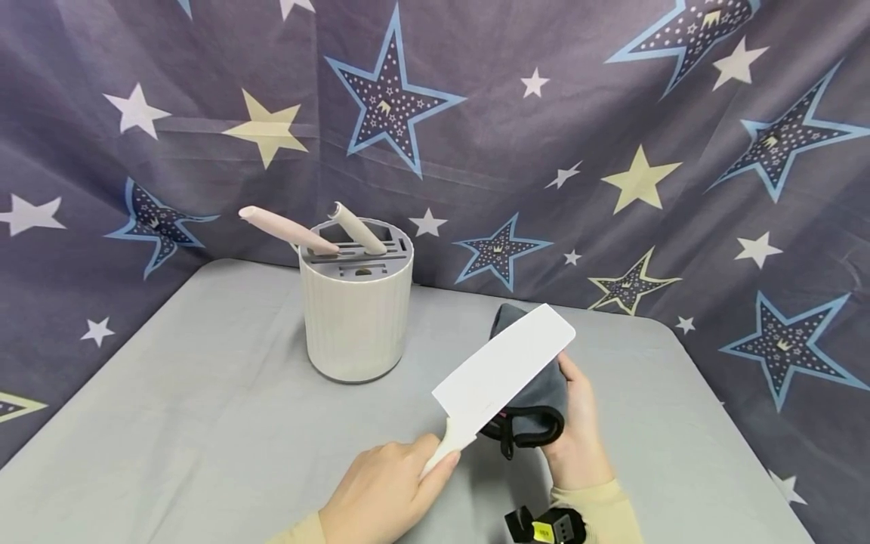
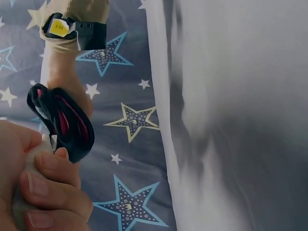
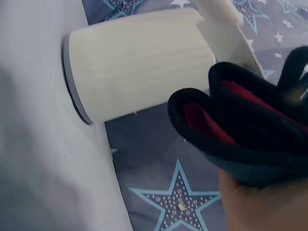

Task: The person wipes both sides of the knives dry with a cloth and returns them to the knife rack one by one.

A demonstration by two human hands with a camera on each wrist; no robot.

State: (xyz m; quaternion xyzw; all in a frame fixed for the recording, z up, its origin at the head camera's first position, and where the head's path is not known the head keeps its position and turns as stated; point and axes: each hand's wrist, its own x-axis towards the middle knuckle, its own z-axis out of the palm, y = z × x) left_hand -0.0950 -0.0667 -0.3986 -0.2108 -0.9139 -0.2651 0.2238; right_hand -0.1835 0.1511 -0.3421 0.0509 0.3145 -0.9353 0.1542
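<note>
A white cleaver (image 1: 506, 366) slants up and to the right above the table, its light handle (image 1: 450, 447) gripped by my left hand (image 1: 387, 483). Curled fingers of that hand (image 2: 53, 192) show close up in the left wrist view. My right hand (image 1: 578, 431) holds a folded dark grey cloth (image 1: 537, 408) with black edging and a hanging loop, just behind the blade. Part of the cloth is hidden by the blade; whether they touch I cannot tell. In the right wrist view, red lining shows inside the folds of the cloth (image 3: 250, 139).
A cream ribbed knife block (image 1: 356, 325) stands at the back left of the grey-covered table (image 1: 170, 423). Out of its slots lean a pink handle (image 1: 288, 229) and a beige handle (image 1: 359, 229). A star-patterned curtain (image 1: 489, 151) hangs behind the table.
</note>
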